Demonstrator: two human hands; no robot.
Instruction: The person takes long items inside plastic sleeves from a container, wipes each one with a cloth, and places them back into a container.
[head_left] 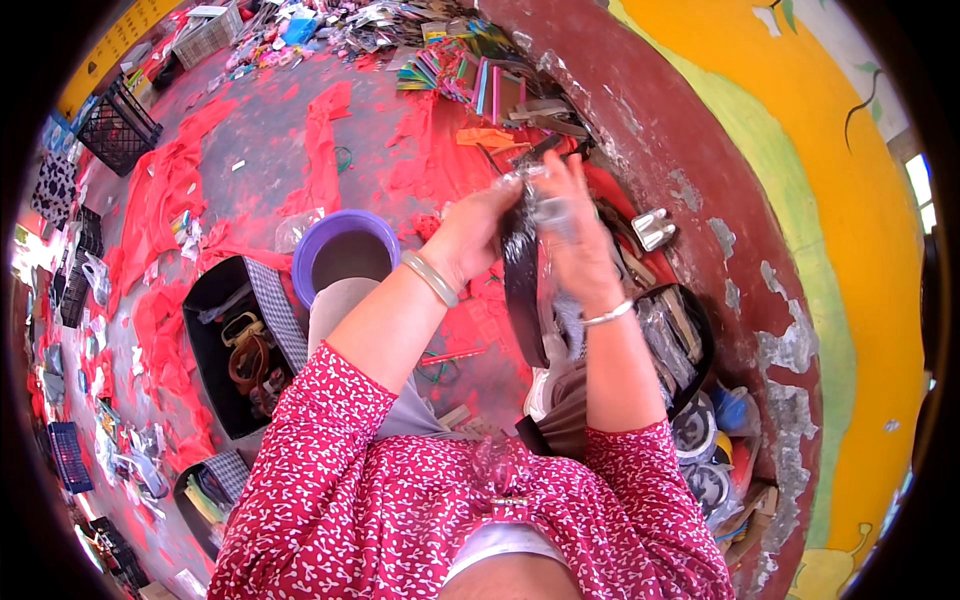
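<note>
My left hand (pixel 472 232), with a pale bangle at the wrist, is closed round the upper part of a black belt (pixel 521 265). The belt hangs down between my knees, and its shiny surface looks wrapped in clear plastic. Close beside it on the right is my right hand (pixel 580 240), wearing a silver bangle, with its fingers pointing up and smeared by motion. Something greyish and shiny shows blurred at its palm; I cannot make out whether the hand grips it.
By my left knee stand a purple bucket (pixel 302 262) and a black box (pixel 215 385) with a brown coiled belt (pixel 249 362). A dark bin (pixel 708 345) of wrapped items sits at my right, near the peeling wall (pixel 700 150). Red cloth (pixel 165 215) and many goods cover the floor.
</note>
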